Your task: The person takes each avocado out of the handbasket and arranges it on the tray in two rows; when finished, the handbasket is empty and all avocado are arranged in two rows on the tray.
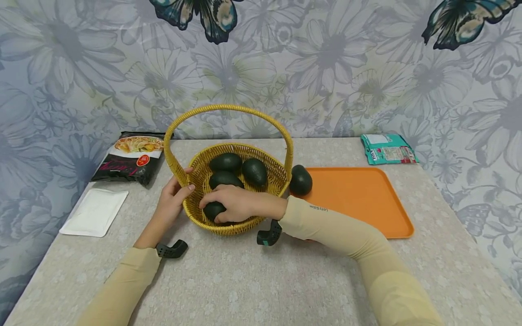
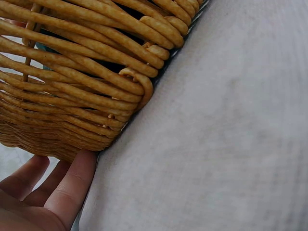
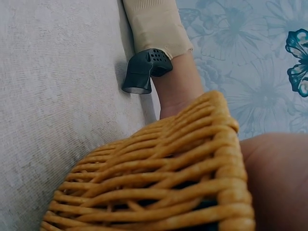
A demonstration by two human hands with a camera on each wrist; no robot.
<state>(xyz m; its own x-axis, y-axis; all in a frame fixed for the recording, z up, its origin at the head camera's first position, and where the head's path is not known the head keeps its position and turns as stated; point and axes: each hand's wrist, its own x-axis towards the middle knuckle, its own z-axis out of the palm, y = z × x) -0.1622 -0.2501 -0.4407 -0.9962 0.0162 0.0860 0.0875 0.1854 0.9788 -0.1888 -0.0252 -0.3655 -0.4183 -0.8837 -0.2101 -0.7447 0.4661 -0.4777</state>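
A yellow wicker basket (image 1: 228, 230) with a tall arched handle stands on the table, several dark green avocados (image 1: 254, 172) inside it. My left hand (image 1: 170, 199) grips the basket's left side near the base of the handle. In the left wrist view, its fingers (image 2: 72, 187) lie against the woven wall. Reaching over the right rim, my right hand (image 1: 232, 202) holds an avocado (image 1: 214, 210) low in the front left of the basket, fingers curled round it. The right wrist view shows mostly the basket's wall (image 3: 159, 187), which hides that hand's fingertips.
Right of the basket, another avocado (image 1: 301, 180) sits at the left edge of an orange tray (image 1: 359, 194), under my right forearm's far side. A black food packet (image 1: 132, 158) and a white packet (image 1: 95, 212) lie left. A teal packet (image 1: 388, 148) is at the back right.
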